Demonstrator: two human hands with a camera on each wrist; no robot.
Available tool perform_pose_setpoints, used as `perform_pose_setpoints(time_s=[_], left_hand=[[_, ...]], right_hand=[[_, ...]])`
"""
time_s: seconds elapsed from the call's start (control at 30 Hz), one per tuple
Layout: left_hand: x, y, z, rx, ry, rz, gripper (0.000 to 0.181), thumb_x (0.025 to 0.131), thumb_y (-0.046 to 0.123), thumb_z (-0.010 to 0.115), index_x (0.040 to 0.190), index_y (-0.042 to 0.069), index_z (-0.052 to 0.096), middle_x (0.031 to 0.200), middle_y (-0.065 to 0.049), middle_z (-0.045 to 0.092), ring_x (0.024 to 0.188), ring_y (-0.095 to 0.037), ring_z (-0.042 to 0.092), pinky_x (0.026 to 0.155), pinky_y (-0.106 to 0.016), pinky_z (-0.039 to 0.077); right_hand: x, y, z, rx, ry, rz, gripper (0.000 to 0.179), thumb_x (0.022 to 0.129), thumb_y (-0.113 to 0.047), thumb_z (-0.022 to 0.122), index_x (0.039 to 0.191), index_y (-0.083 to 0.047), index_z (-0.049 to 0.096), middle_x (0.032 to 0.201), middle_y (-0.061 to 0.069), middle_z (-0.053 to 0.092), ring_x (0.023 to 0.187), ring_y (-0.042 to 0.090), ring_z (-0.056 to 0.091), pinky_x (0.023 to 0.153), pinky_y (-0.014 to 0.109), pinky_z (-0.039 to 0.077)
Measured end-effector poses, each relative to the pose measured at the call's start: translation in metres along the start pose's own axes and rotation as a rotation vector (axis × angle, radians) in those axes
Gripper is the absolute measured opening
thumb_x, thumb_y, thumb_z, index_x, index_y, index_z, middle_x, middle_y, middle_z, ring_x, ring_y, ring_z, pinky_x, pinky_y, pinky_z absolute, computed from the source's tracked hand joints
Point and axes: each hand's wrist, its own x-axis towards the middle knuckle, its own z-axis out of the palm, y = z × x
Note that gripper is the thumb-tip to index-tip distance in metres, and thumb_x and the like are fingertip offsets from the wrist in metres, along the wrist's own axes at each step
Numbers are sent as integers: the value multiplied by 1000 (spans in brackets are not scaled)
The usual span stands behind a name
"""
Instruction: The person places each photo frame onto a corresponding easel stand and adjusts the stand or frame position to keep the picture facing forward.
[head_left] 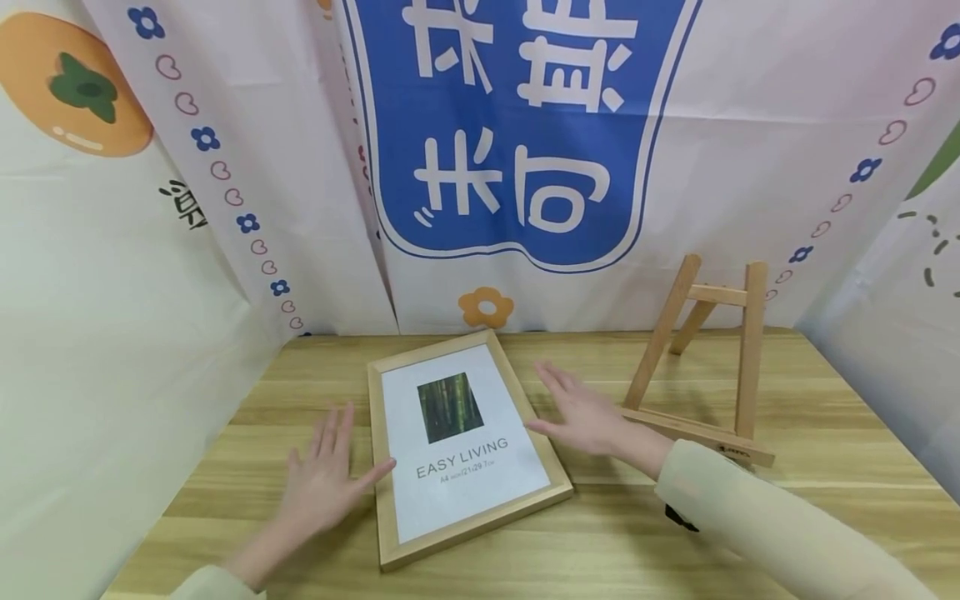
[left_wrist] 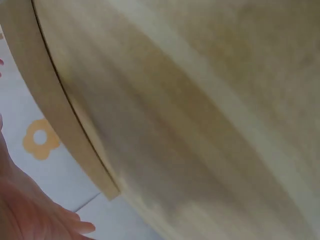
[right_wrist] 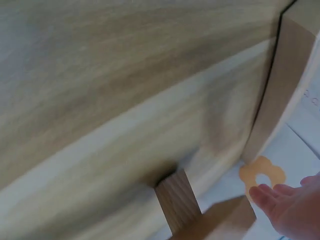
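Observation:
A picture frame (head_left: 558, 487) with a light wooden border lies flat and slightly turned on the table. Its white insert reads "EASY LIVING" below a small forest picture. Beside its left edge is my left hand (head_left: 322, 483), fingers spread and straight, the thumb reaching over the border; whether it touches cannot be told. My right hand (head_left: 581, 417) hovers by the right edge, fingers extended, with the thumb tip near the border. Neither hand holds anything. In the right wrist view, the frame's side (right_wrist: 280, 85) shows beyond the fingers (right_wrist: 285, 197).
A small wooden easel (head_left: 750, 358) stands at the right, its lower ledge close to my right forearm. Printed cloth (head_left: 750, 167) hangs behind and at both sides of the wood-grain table (head_left: 262, 450).

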Motion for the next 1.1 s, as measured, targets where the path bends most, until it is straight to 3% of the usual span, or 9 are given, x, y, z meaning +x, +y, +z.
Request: perform_pose_setpoints(time_s=[0.17, 0.43, 0.6, 0.8, 0.97, 1.1], left_hand=[[1, 1, 5, -126, -74, -33, 103, 91, 65, 49, 155, 3, -3, 156, -28, 7, 138, -52, 13, 103, -75, 10], [2, -10, 14, -392, -155, -51, 97, 94, 53, 56, 150, -11, 8, 153, -34, 13, 138, -51, 14, 112, -60, 14], [-2, -14, 20, -408, -183, -46, 96, 92, 53, 59, 150, -10, 16, 152, -33, 17, 138, -52, 16, 111, -63, 14], [-2, -12, 25, -432, -155, -36, 91, 90, 49, 64, 149, -7, 24, 152, -32, 22, 138, -50, 19, 110, -66, 11], [-1, -10, 25, -478, -160, -69, 90, 88, 45, 68, 149, -7, 26, 151, -32, 23, 137, -52, 19, 110, -67, 13], [0, -8, 25, -503, -151, -94, 90, 85, 41, 73, 147, -8, 28, 147, -31, 32, 134, -52, 25, 108, -66, 20]], right_hand=[[6, 0, 10, 91, -71, 36, 91, 92, -54, 58, 157, -11, 11, 158, 16, 18, 141, 38, 24, 112, 54, 26], [8, 3, 24, 171, -114, 79, 85, 92, -51, 60, 155, -8, 22, 150, 22, 34, 135, 39, 34, 108, 55, 34], [8, 9, 29, 214, -115, 63, 80, 93, -45, 61, 153, -5, 26, 147, 24, 38, 134, 39, 35, 108, 55, 33], [9, 17, 33, 239, -107, -5, 69, 94, -33, 63, 147, 1, 35, 144, 24, 41, 134, 40, 35, 109, 54, 31], [10, 18, 33, 286, -111, -2, 67, 92, -25, 66, 145, 5, 37, 143, 27, 41, 133, 42, 35, 109, 55, 31], [10, 18, 32, 364, -114, -22, 68, 90, -20, 68, 144, 7, 37, 142, 29, 41, 132, 44, 35, 109, 57, 30]])
